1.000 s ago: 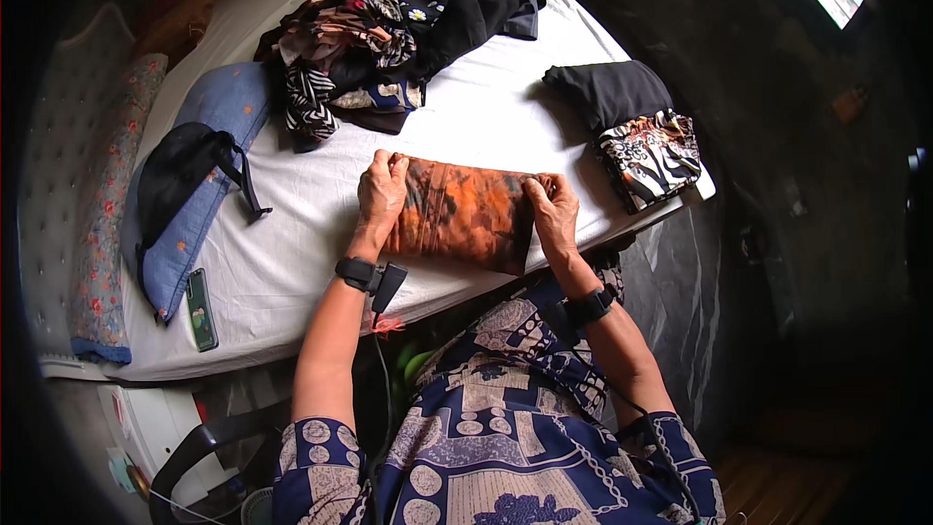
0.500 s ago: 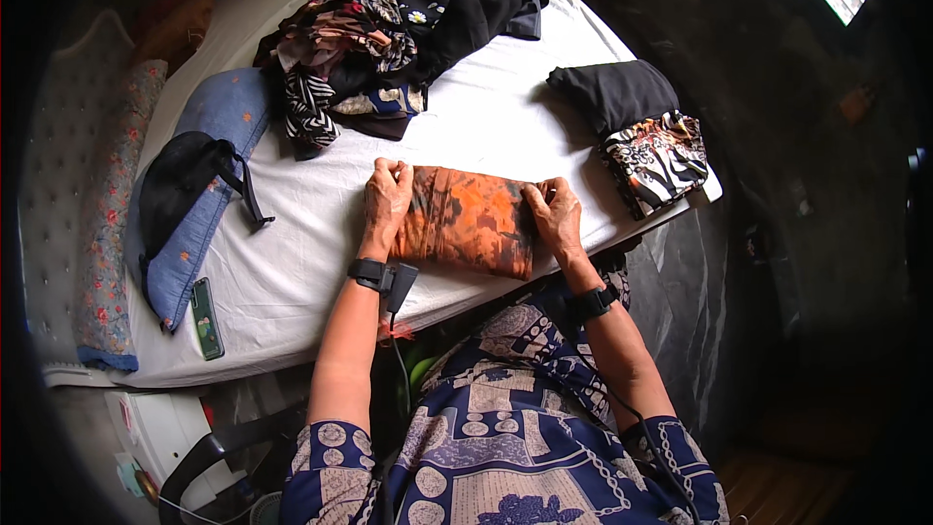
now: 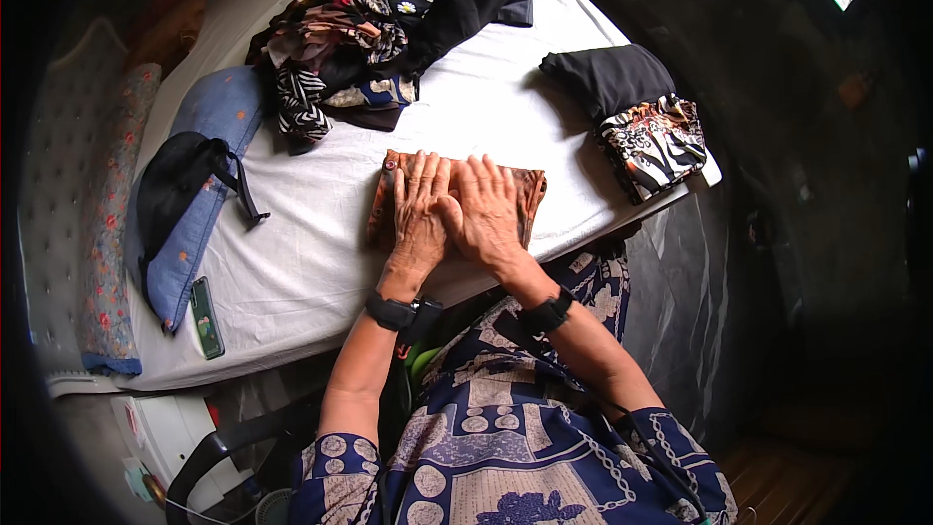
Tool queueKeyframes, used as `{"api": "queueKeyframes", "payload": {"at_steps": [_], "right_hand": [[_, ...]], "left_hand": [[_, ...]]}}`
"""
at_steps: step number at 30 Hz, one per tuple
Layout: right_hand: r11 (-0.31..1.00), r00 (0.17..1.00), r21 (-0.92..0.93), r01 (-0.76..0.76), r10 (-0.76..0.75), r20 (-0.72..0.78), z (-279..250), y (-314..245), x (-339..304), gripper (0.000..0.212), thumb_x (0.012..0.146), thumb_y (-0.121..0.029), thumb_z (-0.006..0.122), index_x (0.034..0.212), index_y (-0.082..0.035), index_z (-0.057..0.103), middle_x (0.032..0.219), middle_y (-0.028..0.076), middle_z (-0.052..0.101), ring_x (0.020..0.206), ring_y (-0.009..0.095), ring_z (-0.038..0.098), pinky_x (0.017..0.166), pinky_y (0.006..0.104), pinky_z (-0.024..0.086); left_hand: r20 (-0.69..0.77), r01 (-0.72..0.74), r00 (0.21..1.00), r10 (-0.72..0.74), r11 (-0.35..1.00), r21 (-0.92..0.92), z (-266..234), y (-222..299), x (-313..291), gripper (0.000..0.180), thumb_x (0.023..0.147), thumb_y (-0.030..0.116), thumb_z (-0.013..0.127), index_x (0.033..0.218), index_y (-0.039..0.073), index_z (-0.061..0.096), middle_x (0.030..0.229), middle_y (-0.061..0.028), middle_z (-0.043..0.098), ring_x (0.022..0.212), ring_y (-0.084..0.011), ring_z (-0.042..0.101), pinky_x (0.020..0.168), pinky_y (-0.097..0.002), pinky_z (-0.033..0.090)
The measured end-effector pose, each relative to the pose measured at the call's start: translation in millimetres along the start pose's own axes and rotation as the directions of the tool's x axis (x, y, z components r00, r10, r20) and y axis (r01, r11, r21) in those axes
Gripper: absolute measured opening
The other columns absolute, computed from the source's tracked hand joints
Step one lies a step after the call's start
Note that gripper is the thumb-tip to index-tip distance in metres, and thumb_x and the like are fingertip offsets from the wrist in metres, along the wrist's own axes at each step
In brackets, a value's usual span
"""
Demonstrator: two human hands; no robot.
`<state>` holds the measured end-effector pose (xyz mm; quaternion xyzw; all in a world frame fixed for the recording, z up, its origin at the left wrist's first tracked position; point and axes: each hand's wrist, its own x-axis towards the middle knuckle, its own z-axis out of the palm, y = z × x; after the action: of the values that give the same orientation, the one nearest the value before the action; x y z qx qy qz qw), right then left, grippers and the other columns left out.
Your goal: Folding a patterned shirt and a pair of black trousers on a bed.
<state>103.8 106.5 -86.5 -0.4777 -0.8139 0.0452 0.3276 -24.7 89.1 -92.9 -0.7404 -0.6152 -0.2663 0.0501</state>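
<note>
Left hand (image 3: 420,219), right hand (image 3: 488,219) shift inward, flat on folded orange-black garment (image 3: 384,202), fingers slightly apart; smooth evenly toward 3 o'clock.

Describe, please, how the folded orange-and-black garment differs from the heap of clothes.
The orange-and-black garment is folded into a flat packet, while the heap of clothes is loose and crumpled. The garment looks much smaller than the heap. The left hand and right hand rest on the garment; neither touches the heap. Both lie on the white sheet.
</note>
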Motion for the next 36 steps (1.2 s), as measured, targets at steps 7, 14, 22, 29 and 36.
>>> {"api": "queueKeyframes", "payload": {"at_steps": [7,14,22,29,36], "right_hand": [[0.996,0.972,0.035,-0.077,0.068,0.224,24,17,-7,0.078,0.091,-0.057,0.042,0.143,0.000,0.032,0.149,0.024,0.026,0.142,0.038,0.017,0.115,0.0518,0.006],[0.995,0.974,0.019,-0.093,0.087,0.210,24,16,-9,0.082,0.091,-0.058,0.041,0.144,0.002,0.028,0.150,0.025,0.025,0.142,0.038,0.016,0.115,0.0501,0.005],[0.986,0.990,-0.149,-0.070,0.087,0.112,9,47,-27,0.085,0.089,-0.058,0.046,0.141,0.007,0.030,0.148,0.026,0.027,0.140,0.039,0.020,0.115,0.0502,0.007],[0.973,0.976,-0.175,-0.154,0.177,0.124,-1,60,-38,0.086,0.089,-0.061,0.043,0.145,0.002,0.026,0.152,0.022,0.020,0.143,0.037,0.012,0.114,0.0547,0.003],[0.980,0.985,-0.167,-0.111,0.131,0.114,-9,61,-33,0.084,0.089,-0.058,0.045,0.143,0.004,0.029,0.150,0.024,0.024,0.142,0.039,0.015,0.114,0.0547,0.005]], "left_hand": [[0.145,0.021,0.989,-0.023,1.000,0.020,24,-8,-5,0.060,0.095,0.035,0.042,0.147,0.008,0.028,0.154,-0.0145,0.023,0.144,-0.0270,0.015,0.115,-0.0527,0.005],[0.119,-0.009,0.993,0.000,0.997,0.075,24,-10,-7,0.059,0.095,0.033,0.045,0.147,0.010,0.029,0.153,-0.0138,0.024,0.144,-0.0267,0.017,0.116,-0.0503,0.008],[0.129,0.014,0.991,-0.039,0.982,0.187,0,-30,-15,0.061,0.096,0.044,0.042,0.147,0.013,0.030,0.154,-0.0114,0.023,0.144,-0.0270,0.018,0.112,-0.0604,0.007],[0.149,0.126,0.982,-0.118,0.991,-0.044,-5,-59,-28,0.057,0.098,0.052,0.029,0.148,0.024,0.029,0.155,-0.0056,0.023,0.142,-0.0299,0.020,0.112,-0.0585,0.013],[0.091,0.128,0.990,-0.109,0.965,-0.231,-20,-66,-23,0.054,0.100,0.047,0.031,0.143,0.015,0.040,0.151,-0.0102,0.032,0.140,-0.0324,0.025,0.113,-0.0484,0.019]]}}
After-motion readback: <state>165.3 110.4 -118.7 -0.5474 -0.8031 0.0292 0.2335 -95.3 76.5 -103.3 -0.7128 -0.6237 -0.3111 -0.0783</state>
